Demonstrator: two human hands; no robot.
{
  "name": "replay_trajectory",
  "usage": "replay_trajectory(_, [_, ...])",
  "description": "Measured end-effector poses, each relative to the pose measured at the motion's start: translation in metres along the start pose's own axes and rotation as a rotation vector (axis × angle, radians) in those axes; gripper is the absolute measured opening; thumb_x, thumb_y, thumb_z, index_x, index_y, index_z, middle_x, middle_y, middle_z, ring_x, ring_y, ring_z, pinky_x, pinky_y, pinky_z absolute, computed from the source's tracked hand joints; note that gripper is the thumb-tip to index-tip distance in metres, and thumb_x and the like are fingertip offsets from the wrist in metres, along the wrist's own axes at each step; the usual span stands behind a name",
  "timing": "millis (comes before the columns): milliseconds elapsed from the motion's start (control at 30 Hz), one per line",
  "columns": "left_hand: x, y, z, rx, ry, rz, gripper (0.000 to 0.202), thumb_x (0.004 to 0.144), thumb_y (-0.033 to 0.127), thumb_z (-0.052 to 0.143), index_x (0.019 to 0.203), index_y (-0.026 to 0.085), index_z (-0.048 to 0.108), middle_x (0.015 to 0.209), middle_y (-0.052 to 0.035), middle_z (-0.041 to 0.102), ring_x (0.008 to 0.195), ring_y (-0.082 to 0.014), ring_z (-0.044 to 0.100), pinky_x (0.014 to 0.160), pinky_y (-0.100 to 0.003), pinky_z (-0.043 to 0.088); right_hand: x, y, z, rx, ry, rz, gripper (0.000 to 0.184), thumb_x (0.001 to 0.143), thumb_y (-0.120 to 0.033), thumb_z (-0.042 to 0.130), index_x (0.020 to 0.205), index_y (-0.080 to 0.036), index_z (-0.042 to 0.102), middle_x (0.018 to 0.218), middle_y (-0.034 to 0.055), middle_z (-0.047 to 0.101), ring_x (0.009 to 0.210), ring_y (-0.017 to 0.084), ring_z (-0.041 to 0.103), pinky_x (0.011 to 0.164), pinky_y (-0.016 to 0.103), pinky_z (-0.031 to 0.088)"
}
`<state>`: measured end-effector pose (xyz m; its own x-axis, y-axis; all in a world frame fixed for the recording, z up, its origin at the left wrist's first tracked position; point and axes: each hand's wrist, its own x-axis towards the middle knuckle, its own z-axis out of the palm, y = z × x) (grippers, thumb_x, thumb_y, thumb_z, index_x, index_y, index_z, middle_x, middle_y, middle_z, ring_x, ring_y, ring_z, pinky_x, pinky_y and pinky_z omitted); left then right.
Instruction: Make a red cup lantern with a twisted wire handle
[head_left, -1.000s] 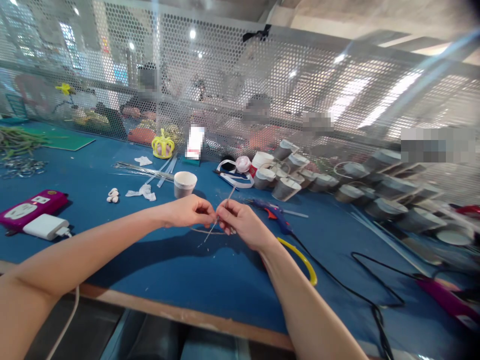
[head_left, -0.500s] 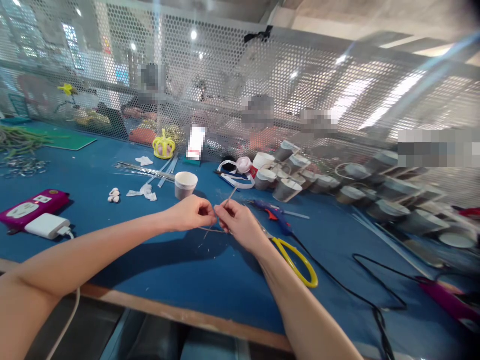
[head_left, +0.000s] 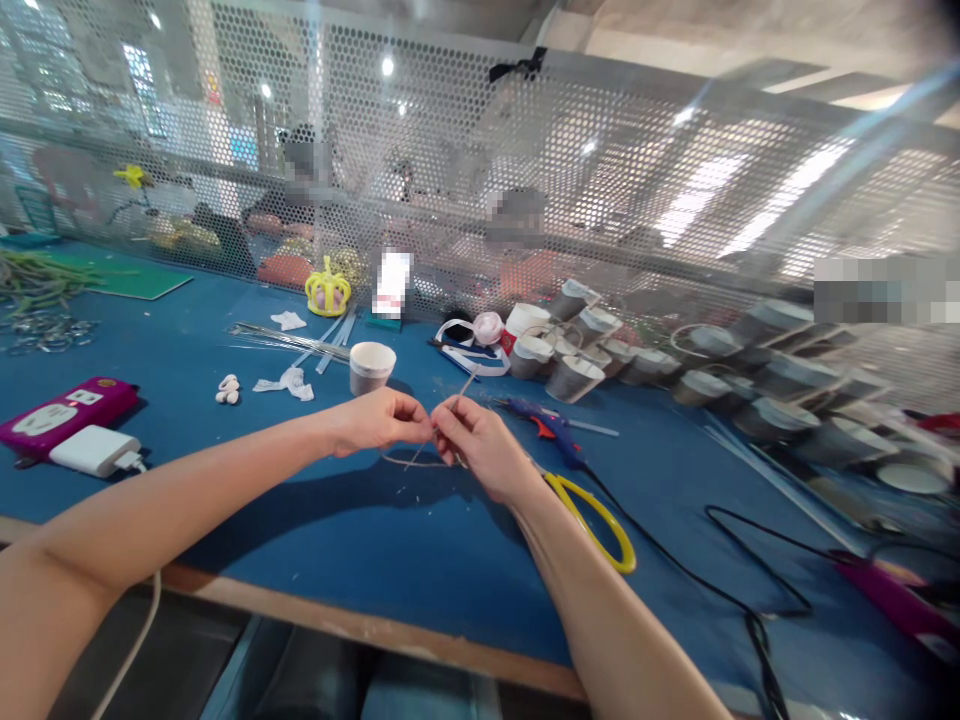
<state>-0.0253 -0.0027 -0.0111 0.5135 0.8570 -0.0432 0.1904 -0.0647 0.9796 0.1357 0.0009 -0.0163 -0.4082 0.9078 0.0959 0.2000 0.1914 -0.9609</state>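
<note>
My right hand [head_left: 476,440] pinches a thin grey-brown strand [head_left: 466,382], perhaps wire or twine; one end sticks up past the fingers. Below the hands the strand bows out in a loose curve over the table. Closed in a pinch, my left hand [head_left: 382,420] meets the right fingertips at the strand; the exact grip point is hidden by the fingers. A pale paper-lined cup [head_left: 372,368] stands just behind my left hand. Yellow-handled scissors [head_left: 592,520] lie beside my right wrist, their blades partly covered. Beyond them rests a blue glue gun [head_left: 551,430].
Many wrapped cups [head_left: 574,378] crowd the back right. A yellow crown-shaped piece [head_left: 328,290] and a phone [head_left: 392,283] stand by the mesh screen [head_left: 450,130]. Thin wires [head_left: 289,340] lie left of the cup. Purple power strip [head_left: 71,420] at left; black cable [head_left: 675,570] at right.
Both hands stay together at nearly the same spot, with small finger shifts. The strand's lower curve now reaches slightly farther left.
</note>
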Motion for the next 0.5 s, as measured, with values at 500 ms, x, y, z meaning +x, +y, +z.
replay_trajectory(500, [0.0026, -0.0075, 0.0010, 0.188, 0.069, 0.079, 0.025, 0.067, 0.036, 0.057, 0.064, 0.013, 0.051, 0.057, 0.0047, 0.042, 0.053, -0.0076, 0.035, 0.051, -0.022, 0.028, 0.0010, 0.0023, 0.0064, -0.286, 0.152, -0.077, 0.033, 0.073, -0.047, 0.053, 0.058, -0.019, 0.043, 0.044, -0.0058, 0.043, 0.040, 0.009, 0.039, 0.042, 0.023, 0.032])
